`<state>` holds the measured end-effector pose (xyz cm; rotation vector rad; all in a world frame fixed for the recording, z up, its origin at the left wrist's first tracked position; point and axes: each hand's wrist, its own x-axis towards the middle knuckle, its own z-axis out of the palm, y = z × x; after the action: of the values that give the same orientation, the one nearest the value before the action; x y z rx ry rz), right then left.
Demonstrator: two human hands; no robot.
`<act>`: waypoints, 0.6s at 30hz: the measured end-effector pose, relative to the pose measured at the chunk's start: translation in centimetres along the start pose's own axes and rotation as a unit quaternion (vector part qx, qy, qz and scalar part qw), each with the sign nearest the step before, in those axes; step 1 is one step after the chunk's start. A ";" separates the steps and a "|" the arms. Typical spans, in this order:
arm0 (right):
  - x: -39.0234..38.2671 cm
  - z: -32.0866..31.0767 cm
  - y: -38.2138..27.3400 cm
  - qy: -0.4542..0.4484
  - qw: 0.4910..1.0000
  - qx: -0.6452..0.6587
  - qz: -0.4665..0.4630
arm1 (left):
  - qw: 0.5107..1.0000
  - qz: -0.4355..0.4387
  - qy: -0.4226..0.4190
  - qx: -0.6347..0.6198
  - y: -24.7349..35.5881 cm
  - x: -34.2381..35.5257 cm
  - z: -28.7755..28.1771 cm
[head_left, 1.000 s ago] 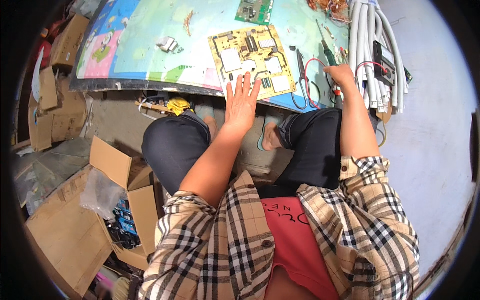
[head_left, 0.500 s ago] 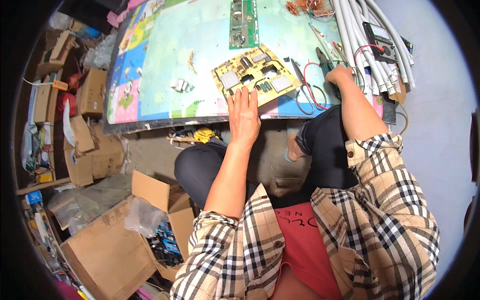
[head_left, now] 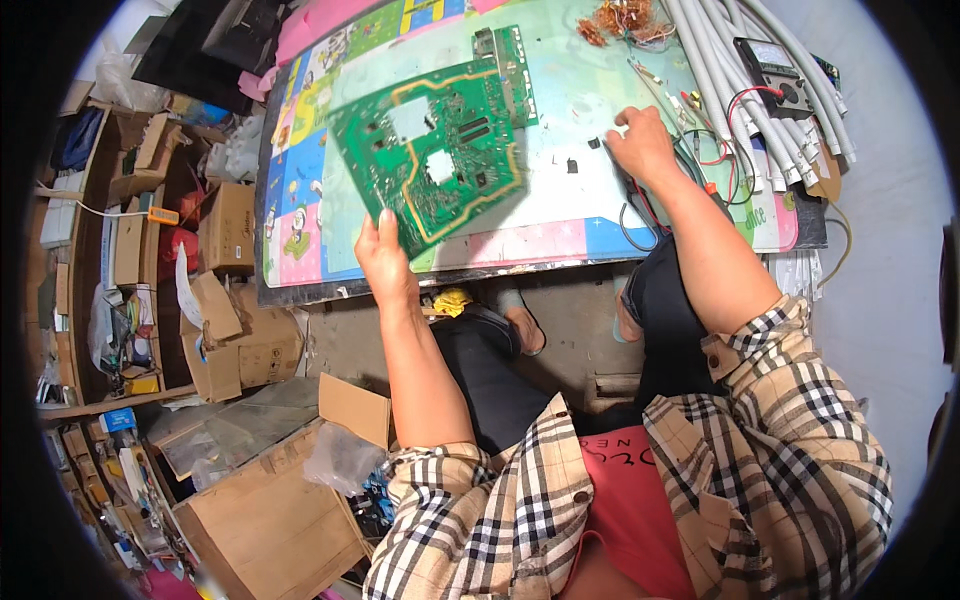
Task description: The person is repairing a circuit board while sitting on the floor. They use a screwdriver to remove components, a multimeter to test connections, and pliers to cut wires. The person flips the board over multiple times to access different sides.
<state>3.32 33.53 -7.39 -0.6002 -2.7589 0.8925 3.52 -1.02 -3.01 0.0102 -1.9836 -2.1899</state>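
Observation:
My left hand (head_left: 387, 260) grips the lower left corner of a large circuit board (head_left: 460, 150), raised and tilted with its green solder side up. It overlaps a narrow green board (head_left: 515, 70) lying on the mat (head_left: 560, 210). My right hand (head_left: 645, 145), right of the large board, has its fingers apart and slightly bent, holding nothing that I can see. Small black pieces (head_left: 572, 166) lie near it. Dark handles and cords (head_left: 640, 228) are partly hidden under my right arm. A multimeter (head_left: 775, 85) with a red lead rests farther right.
White tubes (head_left: 700, 60) and a copper wire tangle (head_left: 620, 20) occupy the table's right and back. Cluttered wooden shelves (head_left: 100, 250), cardboard boxes (head_left: 230, 225) and an open box (head_left: 350, 405) stand at left. My legs are below the table's front edge (head_left: 420, 285).
My left hand has taken hold of the board and turned it from component side to green side, moving it leftward. My right hand has left the dark-handled tools and moved left, fingers spreading.

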 end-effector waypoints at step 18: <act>-1.0 -0.4 -6.5 -0.086 0.915 0.393 0.022 | 0.961 -0.183 -0.121 -0.166 1.2 -1.8 0.2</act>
<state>2.25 28.56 -3.24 -0.4302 -2.2039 1.9760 5.44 -0.68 -2.06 0.0709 -1.8158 -2.8668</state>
